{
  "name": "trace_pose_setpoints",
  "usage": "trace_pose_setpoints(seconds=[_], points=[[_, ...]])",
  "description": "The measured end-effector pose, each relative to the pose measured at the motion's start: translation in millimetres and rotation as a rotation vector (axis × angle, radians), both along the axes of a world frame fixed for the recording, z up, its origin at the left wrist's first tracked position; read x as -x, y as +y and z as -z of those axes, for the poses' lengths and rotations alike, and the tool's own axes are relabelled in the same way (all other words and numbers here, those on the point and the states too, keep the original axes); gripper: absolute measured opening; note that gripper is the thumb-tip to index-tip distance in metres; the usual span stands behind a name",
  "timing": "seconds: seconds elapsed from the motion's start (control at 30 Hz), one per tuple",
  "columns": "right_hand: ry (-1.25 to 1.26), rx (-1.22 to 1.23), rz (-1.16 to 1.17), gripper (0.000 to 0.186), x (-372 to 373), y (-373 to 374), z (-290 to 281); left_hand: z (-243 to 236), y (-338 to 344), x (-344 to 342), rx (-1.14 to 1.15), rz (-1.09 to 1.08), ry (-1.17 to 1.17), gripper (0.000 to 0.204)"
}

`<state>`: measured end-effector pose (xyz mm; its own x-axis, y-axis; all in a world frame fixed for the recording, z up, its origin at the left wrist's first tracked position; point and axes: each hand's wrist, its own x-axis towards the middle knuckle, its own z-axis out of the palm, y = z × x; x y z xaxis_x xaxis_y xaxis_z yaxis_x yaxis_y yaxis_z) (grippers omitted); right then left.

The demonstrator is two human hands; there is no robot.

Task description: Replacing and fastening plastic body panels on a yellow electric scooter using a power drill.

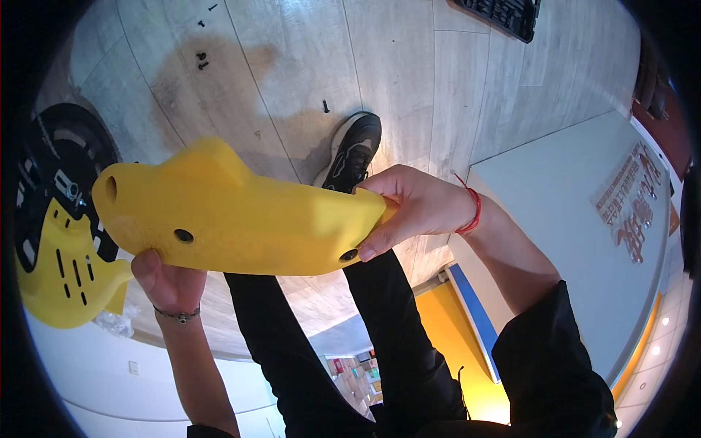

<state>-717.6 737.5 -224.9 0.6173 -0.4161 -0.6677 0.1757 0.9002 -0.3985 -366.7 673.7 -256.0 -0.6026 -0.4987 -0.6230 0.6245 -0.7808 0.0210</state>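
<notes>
A long yellow moulded plastic part [241, 215] is held up in front of me, lying across the view with a raised hump on its far edge. Round holes show near its left end and along its near edge, some of them dark inside. My left hand [169, 281] holds it from below near the left end, thumb against the near edge, the other fingers hidden behind it. At the right end, my right hand [409, 204] is closed round it, with the thumb beside a dark hole.
Several dark screws [202, 61] lie scattered on the wood-look floor [394, 66]. At left stand a black wheel-like part [69, 139] and a slotted yellow panel [62, 274]. A black tray [507, 16] lies at the far edge. My shoe [353, 150] is beyond the part; a pale panel [555, 190] stands right.
</notes>
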Motion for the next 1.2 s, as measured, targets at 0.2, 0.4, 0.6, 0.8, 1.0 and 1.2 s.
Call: trace_pose_setpoints(seconds=[0.2,0.4,0.6,0.8,1.0,1.2], points=[[-0.025,0.003,0.032,0.038,-3,-1,3,-1,1,-1,-0.033,-0.02,-0.025,0.065],[0.007,-0.012,0.06,0.047,-5,3,9,-1,1,4,-0.086,-0.037,-0.102,0.062],[0.026,0.082,0.082,0.062,-7,3,7,-5,-1,4,-0.056,-0.013,-0.125,0.06],[0.229,0.501,0.126,0.074,-13,-1,-9,0,2,4,-0.177,-0.085,-0.107,0.059],[0.233,0.575,0.204,0.077,-22,-8,-20,-3,-1,0,-0.114,-0.115,-0.071,0.062],[0.451,0.717,0.06,0.067,-26,-12,-28,-4,10,-7,-0.136,-0.181,-0.14,0.063]])
